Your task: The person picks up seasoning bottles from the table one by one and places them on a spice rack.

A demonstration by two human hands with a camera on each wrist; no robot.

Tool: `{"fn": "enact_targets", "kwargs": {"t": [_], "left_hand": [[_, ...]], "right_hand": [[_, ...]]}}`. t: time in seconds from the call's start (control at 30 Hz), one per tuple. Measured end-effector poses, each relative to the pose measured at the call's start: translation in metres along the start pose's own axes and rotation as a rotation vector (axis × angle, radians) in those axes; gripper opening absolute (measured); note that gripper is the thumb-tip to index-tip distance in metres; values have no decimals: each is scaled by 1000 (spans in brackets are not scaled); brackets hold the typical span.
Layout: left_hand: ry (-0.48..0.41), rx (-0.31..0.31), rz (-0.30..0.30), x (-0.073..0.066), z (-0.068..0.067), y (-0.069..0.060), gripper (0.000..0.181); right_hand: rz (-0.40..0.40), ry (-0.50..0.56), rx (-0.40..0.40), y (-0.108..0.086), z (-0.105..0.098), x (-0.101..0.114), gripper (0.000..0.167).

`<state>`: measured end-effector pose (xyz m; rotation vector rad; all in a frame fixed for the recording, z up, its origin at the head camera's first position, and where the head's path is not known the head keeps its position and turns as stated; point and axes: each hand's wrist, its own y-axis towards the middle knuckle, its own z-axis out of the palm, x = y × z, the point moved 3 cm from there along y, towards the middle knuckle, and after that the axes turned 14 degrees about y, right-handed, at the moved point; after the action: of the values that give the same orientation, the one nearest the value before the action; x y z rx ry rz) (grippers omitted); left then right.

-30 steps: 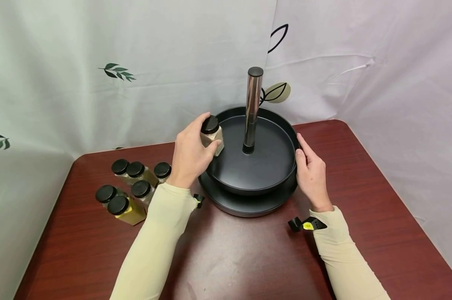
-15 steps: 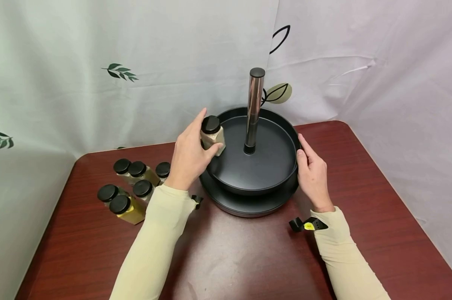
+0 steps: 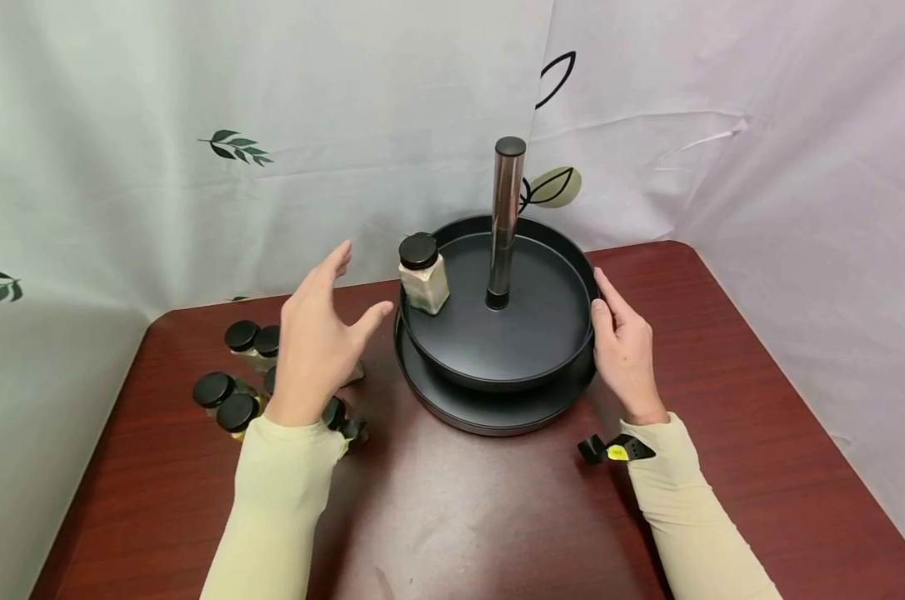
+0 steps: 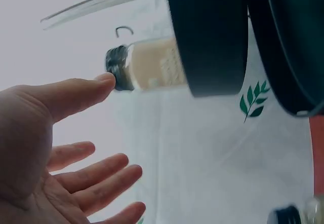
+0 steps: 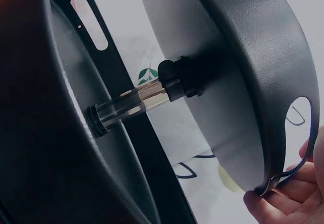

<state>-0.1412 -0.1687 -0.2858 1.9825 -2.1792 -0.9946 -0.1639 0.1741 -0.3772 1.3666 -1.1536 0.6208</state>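
A spice jar (image 3: 426,285) with a black lid and pale powder stands upright on the upper tier of a black two-tier rotating tray (image 3: 520,342), by its left wall. My left hand (image 3: 313,350) is off to the left of the jar, thumb and fingers spread, holding nothing. In the left wrist view the thumb overlaps the jar's lid (image 4: 117,68) along the line of sight. My right hand (image 3: 623,354) grips the upper tier's right rim. The right wrist view shows its fingers (image 5: 293,203) curled at the rim near an oval handle cutout.
Several black-lidded spice jars (image 3: 214,389) stand on the red-brown table (image 3: 452,517) at left, partly hidden by my left hand and sleeve. A shiny post (image 3: 506,208) rises from the tray's middle. The lower tier (image 3: 490,414) sits beneath. A white curtain (image 3: 347,125) hangs behind.
My left hand has let go of the spice jar and moved left, over the other jars. The jar stays on the upper tier. My right hand has kept its place on the rim.
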Motion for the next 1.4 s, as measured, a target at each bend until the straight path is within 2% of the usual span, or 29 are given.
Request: {"fn": "enact_targets", "kwargs": {"t": [0.37, 0.63, 0.73, 0.87, 0.97, 1.23, 1.4], "left_hand": [[52, -18, -90, 27, -29, -45, 72], [135, -56, -112, 47, -42, -66, 70], [170, -48, -133, 53, -46, -73, 70], [173, -25, -162, 62, -47, -83, 69], [163, -32, -178, 68, -46, -89, 69], [179, -146, -225, 84, -42, -107, 72], [188, -156, -276, 92, -37, -116, 75]], "right_hand": [[1, -4, 6, 0, -1, 0, 42], [0, -1, 8, 1, -1, 1, 41], [-1, 3, 6, 0, -1, 1, 41], [0, 4, 4, 0, -1, 0, 41], [-1, 3, 4, -1, -1, 0, 41], [1, 2, 2, -1, 0, 0, 42], [1, 1, 1, -1, -1, -1, 42]]}}
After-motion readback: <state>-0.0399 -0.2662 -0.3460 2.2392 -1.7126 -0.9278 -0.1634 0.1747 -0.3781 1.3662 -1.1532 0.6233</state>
